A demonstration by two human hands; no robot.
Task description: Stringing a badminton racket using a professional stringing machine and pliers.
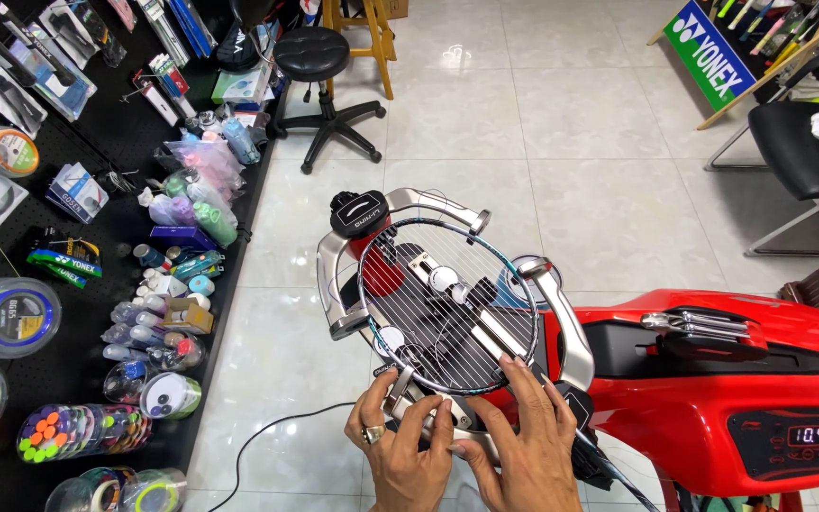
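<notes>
both hands, left hand [402, 453] and right hand [521, 446], touch the racket [447, 308].

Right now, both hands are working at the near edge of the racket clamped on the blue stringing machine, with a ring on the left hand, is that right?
Not quite: the stringing machine is red, not blue. The head view shows the left hand, wearing a ring, and the right hand at the near edge of the clamped racket.

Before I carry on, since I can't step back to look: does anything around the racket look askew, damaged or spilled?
Nothing stands out. The racket lies flat in the silver cradle of the red stringing machine, its strings running straight. Both hands, left hand and right hand, rest at its near end. The tiled floor shows no spill.
</notes>
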